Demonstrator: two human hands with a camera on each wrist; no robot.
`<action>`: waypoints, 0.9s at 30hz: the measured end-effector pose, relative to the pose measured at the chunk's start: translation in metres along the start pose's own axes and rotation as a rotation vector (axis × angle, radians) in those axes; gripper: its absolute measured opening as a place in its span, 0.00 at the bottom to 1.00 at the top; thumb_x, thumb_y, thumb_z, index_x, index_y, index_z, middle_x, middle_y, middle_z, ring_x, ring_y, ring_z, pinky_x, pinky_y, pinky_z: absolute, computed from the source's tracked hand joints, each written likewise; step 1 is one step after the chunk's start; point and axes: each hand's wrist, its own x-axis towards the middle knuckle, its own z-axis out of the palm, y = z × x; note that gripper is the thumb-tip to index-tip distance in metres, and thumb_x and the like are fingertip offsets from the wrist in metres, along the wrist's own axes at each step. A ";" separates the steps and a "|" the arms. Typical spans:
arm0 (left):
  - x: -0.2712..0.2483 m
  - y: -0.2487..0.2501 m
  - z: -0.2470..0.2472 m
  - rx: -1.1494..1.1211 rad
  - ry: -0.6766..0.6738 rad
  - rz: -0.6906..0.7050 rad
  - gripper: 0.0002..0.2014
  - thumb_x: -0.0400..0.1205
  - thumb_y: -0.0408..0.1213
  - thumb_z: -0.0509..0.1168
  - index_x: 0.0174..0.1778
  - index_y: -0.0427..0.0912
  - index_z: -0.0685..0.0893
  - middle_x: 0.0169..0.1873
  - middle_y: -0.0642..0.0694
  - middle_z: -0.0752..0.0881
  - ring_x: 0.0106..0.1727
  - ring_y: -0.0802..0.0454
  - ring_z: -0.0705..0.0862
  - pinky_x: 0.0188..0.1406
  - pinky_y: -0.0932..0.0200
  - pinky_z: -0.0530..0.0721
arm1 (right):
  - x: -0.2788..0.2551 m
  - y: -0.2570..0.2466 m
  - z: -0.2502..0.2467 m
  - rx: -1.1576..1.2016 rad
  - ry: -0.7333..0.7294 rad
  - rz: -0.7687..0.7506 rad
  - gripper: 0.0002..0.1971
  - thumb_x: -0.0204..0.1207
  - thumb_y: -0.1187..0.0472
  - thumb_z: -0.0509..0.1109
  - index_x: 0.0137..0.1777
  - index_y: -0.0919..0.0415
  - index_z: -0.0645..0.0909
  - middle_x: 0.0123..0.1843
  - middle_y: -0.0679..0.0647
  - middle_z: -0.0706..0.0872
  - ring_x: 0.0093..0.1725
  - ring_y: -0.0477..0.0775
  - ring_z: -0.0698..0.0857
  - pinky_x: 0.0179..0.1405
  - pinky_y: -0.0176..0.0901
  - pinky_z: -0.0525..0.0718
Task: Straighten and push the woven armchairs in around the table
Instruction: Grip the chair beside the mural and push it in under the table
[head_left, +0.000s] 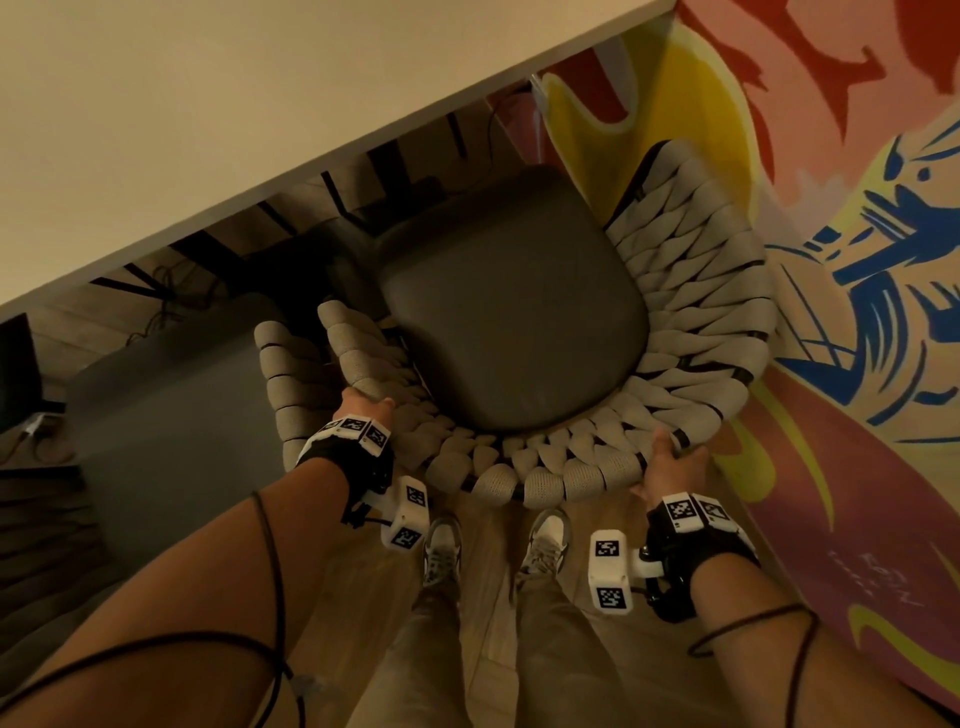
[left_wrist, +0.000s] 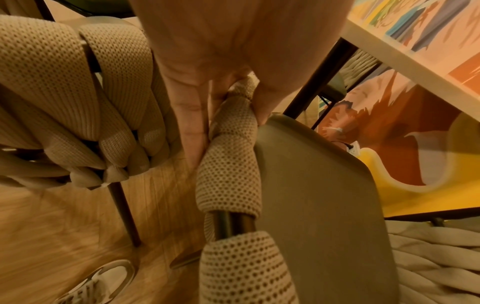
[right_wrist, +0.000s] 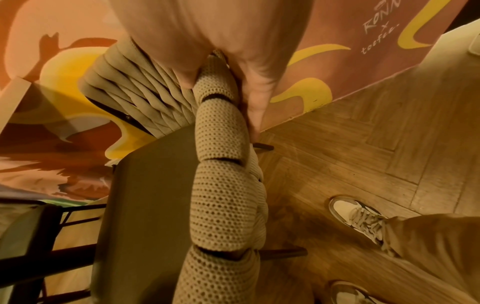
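A woven beige armchair with a dark seat cushion stands below me, its front under the edge of the pale table. My left hand grips the padded back rim on the left side. My right hand grips the same rim at the back right. In the left wrist view, my left hand has fingers and thumb curled round the knitted rim beside the cushion. The right wrist view shows my right hand wrapped round the rim above the cushion.
A second woven armchair stands close against the left side of the first one. A painted mural wall runs close along the right. My shoes are on the wooden floor just behind the chair back. Dark table legs and cables show under the table.
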 end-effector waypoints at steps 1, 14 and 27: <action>0.000 0.001 0.000 0.011 0.001 0.003 0.33 0.83 0.46 0.64 0.81 0.40 0.59 0.74 0.33 0.74 0.71 0.30 0.76 0.72 0.43 0.75 | 0.000 0.000 0.000 0.004 0.005 0.001 0.23 0.82 0.52 0.64 0.74 0.55 0.64 0.57 0.58 0.78 0.60 0.69 0.83 0.58 0.70 0.84; -0.004 0.003 0.004 0.008 -0.025 0.015 0.33 0.82 0.48 0.64 0.80 0.41 0.60 0.73 0.33 0.75 0.69 0.30 0.78 0.70 0.40 0.78 | 0.003 -0.002 -0.002 -0.023 0.015 0.034 0.32 0.79 0.47 0.64 0.80 0.46 0.57 0.77 0.62 0.72 0.70 0.72 0.78 0.62 0.74 0.80; -0.004 0.001 0.003 0.016 0.025 0.011 0.31 0.83 0.45 0.64 0.79 0.38 0.62 0.72 0.31 0.75 0.70 0.30 0.77 0.68 0.42 0.76 | 0.006 0.010 0.001 0.000 0.025 -0.015 0.27 0.80 0.50 0.64 0.78 0.53 0.62 0.72 0.62 0.77 0.67 0.69 0.80 0.62 0.70 0.82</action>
